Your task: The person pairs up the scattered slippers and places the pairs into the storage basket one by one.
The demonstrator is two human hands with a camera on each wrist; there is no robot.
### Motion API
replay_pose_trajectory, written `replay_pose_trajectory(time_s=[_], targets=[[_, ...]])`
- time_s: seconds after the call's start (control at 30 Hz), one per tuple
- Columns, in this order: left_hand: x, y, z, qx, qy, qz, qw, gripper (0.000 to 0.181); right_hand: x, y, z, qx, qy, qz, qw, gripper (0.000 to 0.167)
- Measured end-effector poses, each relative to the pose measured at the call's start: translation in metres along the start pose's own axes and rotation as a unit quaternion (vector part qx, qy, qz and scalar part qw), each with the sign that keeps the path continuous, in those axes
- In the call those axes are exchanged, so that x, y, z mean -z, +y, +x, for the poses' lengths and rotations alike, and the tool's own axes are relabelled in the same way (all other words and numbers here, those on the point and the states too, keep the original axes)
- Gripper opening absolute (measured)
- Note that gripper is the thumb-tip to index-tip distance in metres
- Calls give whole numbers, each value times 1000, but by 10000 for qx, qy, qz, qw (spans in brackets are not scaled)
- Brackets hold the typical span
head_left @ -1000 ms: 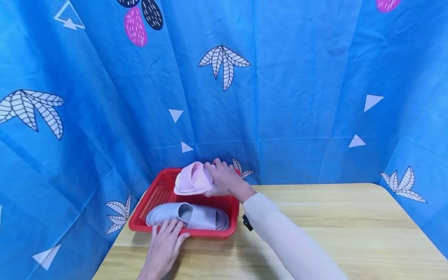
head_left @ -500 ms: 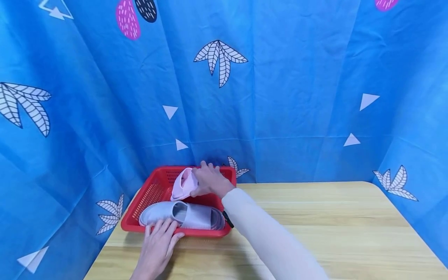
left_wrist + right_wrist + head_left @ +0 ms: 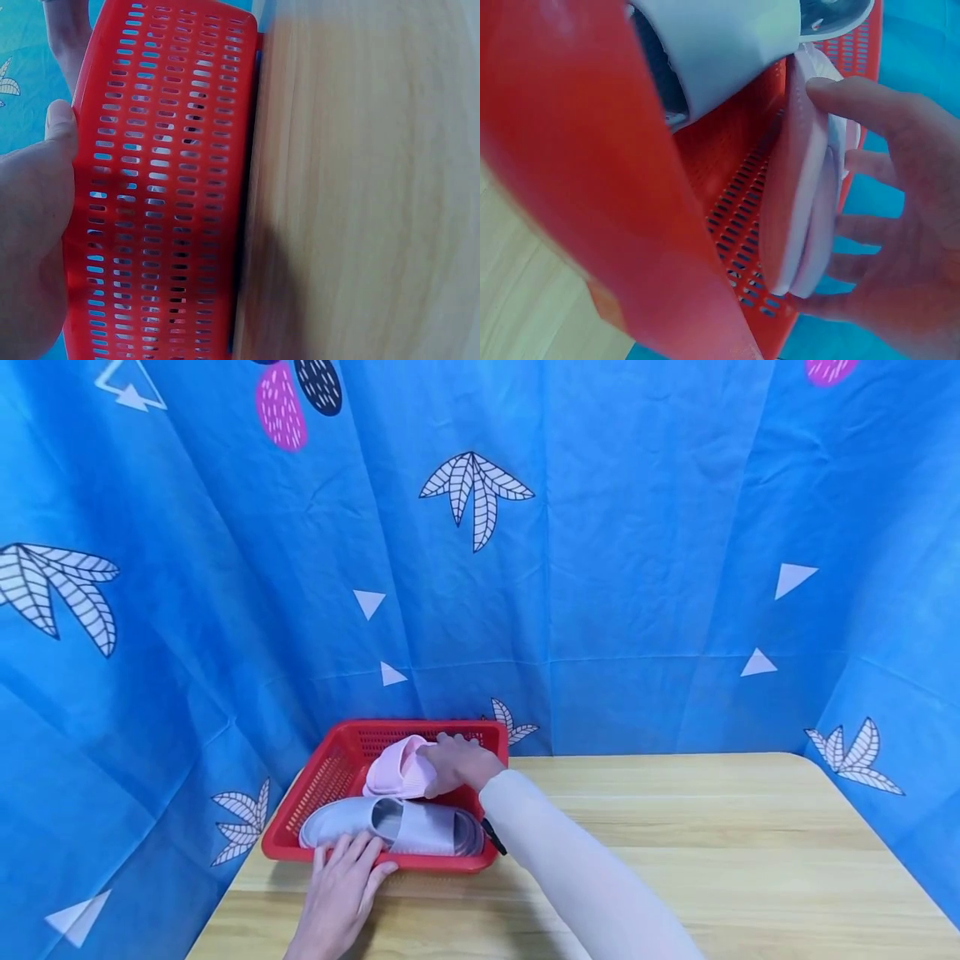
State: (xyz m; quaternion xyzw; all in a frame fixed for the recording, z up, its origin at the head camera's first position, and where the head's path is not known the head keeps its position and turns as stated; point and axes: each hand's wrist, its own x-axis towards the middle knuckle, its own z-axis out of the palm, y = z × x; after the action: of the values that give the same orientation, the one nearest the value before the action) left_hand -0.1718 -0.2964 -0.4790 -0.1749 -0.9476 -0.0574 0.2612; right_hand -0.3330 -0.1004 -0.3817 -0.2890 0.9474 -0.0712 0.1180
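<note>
A red plastic basket (image 3: 423, 862) with slotted walls stands on the wooden table. Inside, along its near side, lies a pair of grey slippers (image 3: 427, 828). My left hand (image 3: 337, 885) holds the basket's near rim, fingers over the edge, the thumb (image 3: 61, 120) on the rim in the left wrist view. Deep in the far part of the basket, my right hand (image 3: 461, 766) grips a pair of pink slippers (image 3: 386, 772). In the right wrist view the two pink soles (image 3: 791, 202) stand on edge together, between thumb and fingers.
The wooden table (image 3: 675, 852) extends to the right of the basket. A blue patterned curtain (image 3: 637, 568) hangs behind and on both sides, close to the basket's back and left.
My right hand has lowered the pink slippers from above the far rim down into the basket, behind the grey pair. The left hand stays at the near rim.
</note>
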Motion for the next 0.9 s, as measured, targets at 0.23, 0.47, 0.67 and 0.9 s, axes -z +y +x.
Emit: replay_pose_trajectory(time_s=[0.23,0.47,0.67,0.9], targets=[[2,3,-6,264,-238,45,9994,23,-8,-1,1,71,-336,234,9991,59],[5,4,-8,319,-222,18,9992,27,4,3,-15,190,-323,167,9992,59],[11,3,-6,390,-258,-261,9986,28,12,20,-24,472,-27,466,9978,61],[20,5,16,265,104,-698,9972,19,22,45,-55,735,522,636,9939,58]])
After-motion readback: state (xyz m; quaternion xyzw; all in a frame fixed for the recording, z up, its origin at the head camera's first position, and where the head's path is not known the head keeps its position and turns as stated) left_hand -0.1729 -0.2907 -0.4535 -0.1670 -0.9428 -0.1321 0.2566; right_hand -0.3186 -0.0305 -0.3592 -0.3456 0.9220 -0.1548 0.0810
